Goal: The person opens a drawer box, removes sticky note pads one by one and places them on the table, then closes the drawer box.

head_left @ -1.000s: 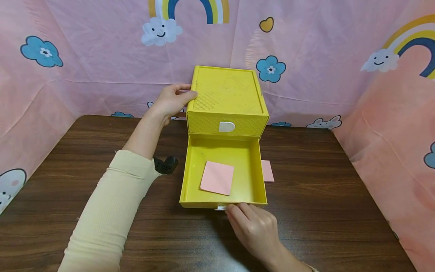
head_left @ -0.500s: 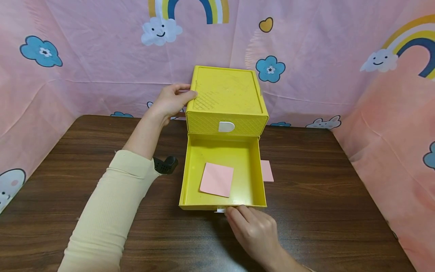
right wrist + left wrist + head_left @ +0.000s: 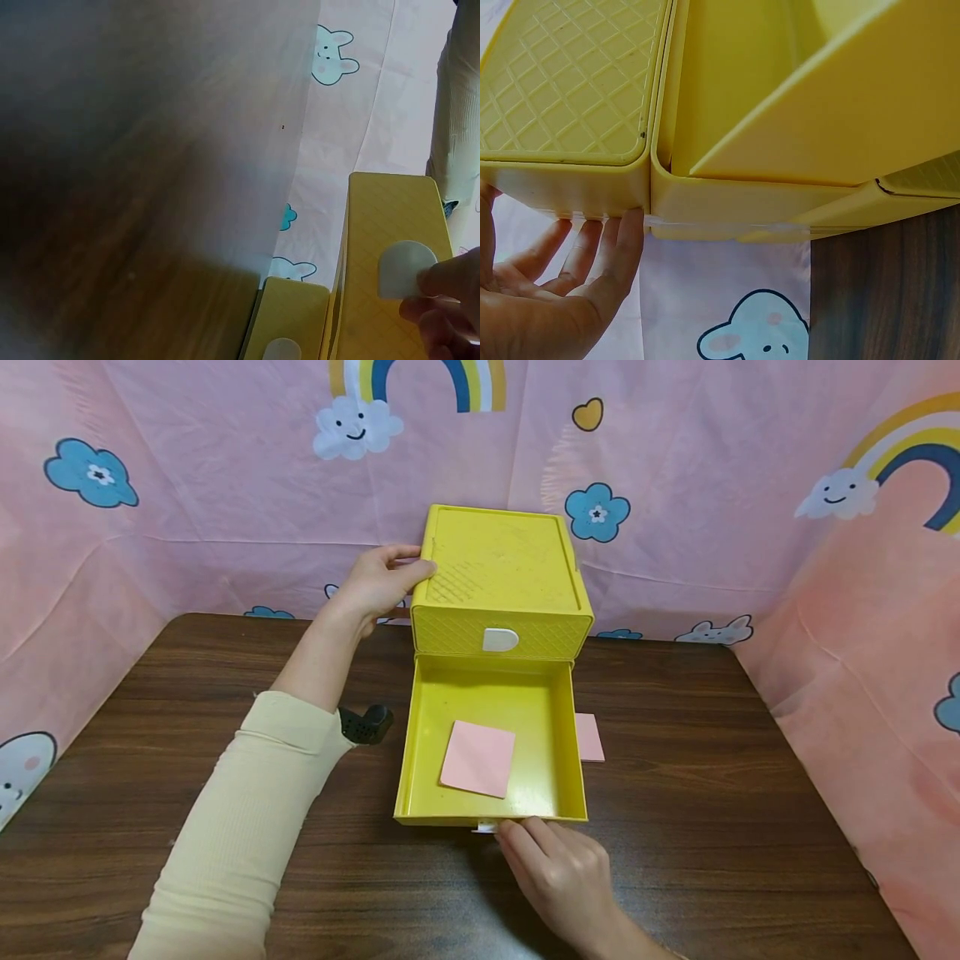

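A yellow drawer unit [image 3: 502, 560] stands at the back of the table, its middle drawer [image 3: 491, 689] pulled far out. Inside that drawer lies a square pink sheet [image 3: 477, 760]. My right hand [image 3: 562, 872] pinches the drawer's white pull tab [image 3: 405, 268] between thumb and fingers, as the right wrist view shows. On the unit's left side rests my left hand [image 3: 381, 581], thumb at the top edge. In the left wrist view its fingers [image 3: 622, 259] reach out, tips against the yellow side wall. The top drawer's white tab [image 3: 500, 640] faces forward.
Another pink piece [image 3: 590, 737] sticks out on the table to the right of the drawer. Below the pulled drawer, the right wrist view shows a lower drawer [image 3: 289, 311] pushed in. A pink printed cloth [image 3: 675, 568] surrounds the dark wooden table [image 3: 712, 793].
The middle drawer has come slightly further toward me, with my right hand on its tab and the pink sheet inside moving along. My left hand stays where it was.
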The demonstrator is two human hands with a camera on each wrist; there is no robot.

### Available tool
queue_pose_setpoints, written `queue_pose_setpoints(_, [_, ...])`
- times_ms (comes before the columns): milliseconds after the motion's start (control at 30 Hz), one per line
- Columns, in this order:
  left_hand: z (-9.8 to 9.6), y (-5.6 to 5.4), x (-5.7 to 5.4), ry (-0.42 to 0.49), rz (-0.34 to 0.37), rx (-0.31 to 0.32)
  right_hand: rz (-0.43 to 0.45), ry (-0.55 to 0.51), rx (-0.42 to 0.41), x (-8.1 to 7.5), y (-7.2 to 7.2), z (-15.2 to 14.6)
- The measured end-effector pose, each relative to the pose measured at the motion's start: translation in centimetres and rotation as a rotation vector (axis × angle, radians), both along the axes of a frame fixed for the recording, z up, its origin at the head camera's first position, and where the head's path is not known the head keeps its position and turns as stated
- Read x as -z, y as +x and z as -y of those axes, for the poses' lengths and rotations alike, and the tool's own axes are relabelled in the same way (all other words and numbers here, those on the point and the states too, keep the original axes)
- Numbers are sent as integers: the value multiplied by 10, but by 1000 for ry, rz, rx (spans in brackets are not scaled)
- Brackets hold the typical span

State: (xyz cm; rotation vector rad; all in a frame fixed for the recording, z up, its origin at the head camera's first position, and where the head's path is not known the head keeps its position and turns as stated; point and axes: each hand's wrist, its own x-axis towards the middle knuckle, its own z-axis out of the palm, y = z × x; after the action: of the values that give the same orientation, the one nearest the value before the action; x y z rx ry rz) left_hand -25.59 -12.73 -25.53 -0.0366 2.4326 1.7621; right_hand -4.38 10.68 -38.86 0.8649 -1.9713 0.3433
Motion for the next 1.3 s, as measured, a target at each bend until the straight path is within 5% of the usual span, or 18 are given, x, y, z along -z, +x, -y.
queue_pose_setpoints(900, [1, 0, 0, -29, 5, 9, -20, 27, -6, -4, 1, -2])
queue_pose_setpoints(1300, [1, 1, -1, -18, 9, 3, -61, 59, -55, -30, 2, -3])
